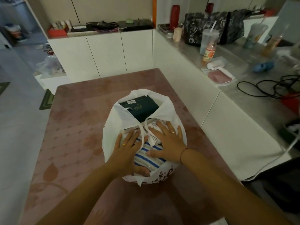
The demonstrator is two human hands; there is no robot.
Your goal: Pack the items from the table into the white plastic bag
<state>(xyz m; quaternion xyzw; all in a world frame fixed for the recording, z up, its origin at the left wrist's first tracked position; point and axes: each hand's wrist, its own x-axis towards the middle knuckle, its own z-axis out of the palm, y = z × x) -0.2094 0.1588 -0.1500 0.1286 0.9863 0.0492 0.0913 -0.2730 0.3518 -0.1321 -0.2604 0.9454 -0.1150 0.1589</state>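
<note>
Pink patterned table [78, 127] is filling the middle of the frame, the white plastic bag [112, 127] sitting on it, mouth gaping. Left hand [128, 146] and right hand [168, 143] are lying flat, fingers spread, pressing down the striped cloth [149, 154] inside, gripping nothing. A dark green box [139, 108] is poking up behind; I reckon hard pressing risks splitting the thin plastic or tipping that box out.

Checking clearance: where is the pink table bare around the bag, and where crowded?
Bare table left of the white bag, beyond it toward the cabinets, and narrowly right. Crowded: bag mouth, under left hand and right hand.
</note>
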